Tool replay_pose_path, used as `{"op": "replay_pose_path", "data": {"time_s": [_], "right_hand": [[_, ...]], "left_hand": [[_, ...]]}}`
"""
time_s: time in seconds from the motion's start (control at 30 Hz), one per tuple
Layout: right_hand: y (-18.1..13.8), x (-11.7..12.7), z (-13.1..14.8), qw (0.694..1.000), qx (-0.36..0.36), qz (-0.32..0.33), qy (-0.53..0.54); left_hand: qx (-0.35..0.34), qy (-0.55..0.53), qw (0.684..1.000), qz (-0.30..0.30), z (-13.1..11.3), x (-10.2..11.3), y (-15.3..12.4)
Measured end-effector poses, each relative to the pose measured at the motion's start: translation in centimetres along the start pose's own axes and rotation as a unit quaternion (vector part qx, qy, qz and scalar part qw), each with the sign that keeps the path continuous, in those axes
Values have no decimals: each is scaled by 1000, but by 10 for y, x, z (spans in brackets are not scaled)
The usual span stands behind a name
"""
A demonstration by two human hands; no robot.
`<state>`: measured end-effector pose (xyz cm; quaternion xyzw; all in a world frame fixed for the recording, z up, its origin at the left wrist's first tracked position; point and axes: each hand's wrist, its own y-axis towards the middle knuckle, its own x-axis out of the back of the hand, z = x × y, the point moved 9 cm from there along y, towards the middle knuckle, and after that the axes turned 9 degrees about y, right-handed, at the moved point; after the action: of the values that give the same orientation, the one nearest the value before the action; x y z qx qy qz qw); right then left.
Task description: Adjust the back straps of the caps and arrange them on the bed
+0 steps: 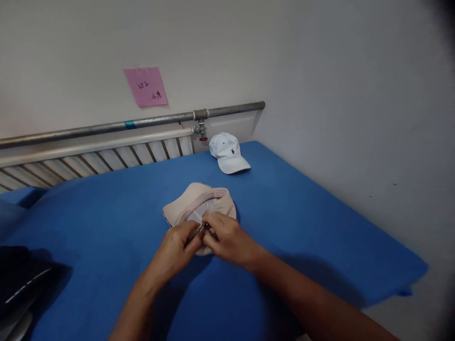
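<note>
Seen from the head camera, holding a pale pink baseball cap (pixel 190 201) near the middle of the blue counter (pixel 106 227), turned over with the inside showing and the brim out to the upper left. Pinching a small back strap (pixel 202 228) over the near part of this cap with the left hand (pixel 173 248) and the right hand (pixel 230 239), thumb and fingers (pixel 190 232) drawn close on each side and meeting almost tip to tip. Cannot tell how the fastening is set, with so little of it showing between the fingertips. Can see, farther back near the corner of the counter, a white baseball cap (pixel 227 149) sitting upright, brim toward the near right, with a small dark emblem (pixel 233 151) on the front, well apart from the pink one. Can make out, beyond the far edge, a white radiator (pixel 137 154) beneath a metal pipe (pixel 163 119) with a band of blue tape (pixel 130 125) and a red-handled valve (pixel 201 130). Higher up, can find a pink paper note (pixel 146 87) with handwriting, stuck to the wall (pixel 320 85). At the left edge, can see a glossy black item (pixel 24 279), too dark to identify.
</note>
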<state>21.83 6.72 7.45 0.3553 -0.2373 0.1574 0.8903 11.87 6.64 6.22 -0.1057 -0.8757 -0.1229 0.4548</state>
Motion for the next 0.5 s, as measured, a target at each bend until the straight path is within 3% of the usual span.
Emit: {"op": "replay_pose_path", "data": {"time_s": [0.2,0.43,0.5], "right_hand": [[0,-3,-5,999,-27,9,19],[1,11,-27,982,-97,-52,151],[1,16,-30,978,-87,-66,175]], "left_hand": [[32,-39,999,20,7,-7,2],[61,-157,985,36,21,-8,0],[64,-197,977,55,23,-9,-1]]}}
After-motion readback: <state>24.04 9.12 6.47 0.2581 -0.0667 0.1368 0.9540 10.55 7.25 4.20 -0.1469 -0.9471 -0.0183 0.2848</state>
